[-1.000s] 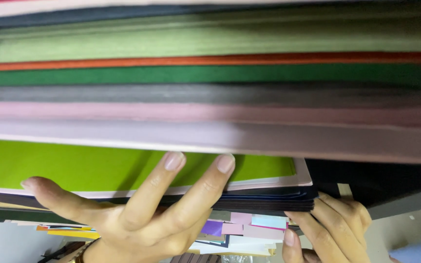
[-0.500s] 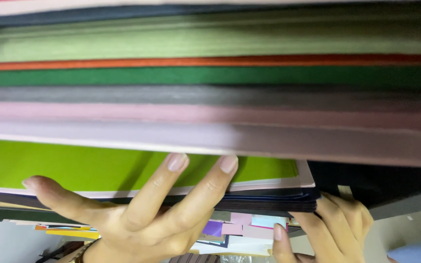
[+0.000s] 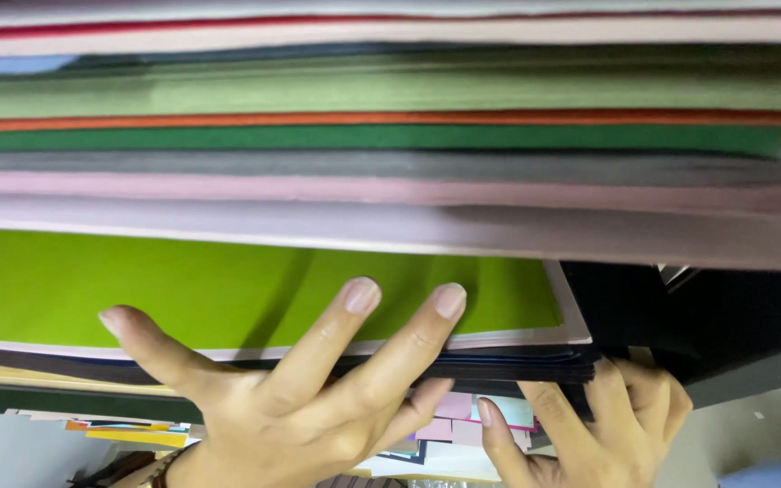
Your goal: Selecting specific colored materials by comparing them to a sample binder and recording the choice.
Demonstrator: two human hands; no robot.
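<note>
My left hand (image 3: pixel 291 407) lies spread wide on the green sheet (image 3: pixel 183 289); my right hand (image 3: pixel 598 425) curls under the dark paper stack (image 3: pixel 499 366). Lifting unevenly, I judge, could let sheets slide out.

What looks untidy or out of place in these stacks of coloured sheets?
Below the lime-green sheet, small loose paper pieces in pink, purple and blue stick out unevenly between the left hand and right hand. The big stacks lie flat.
</note>
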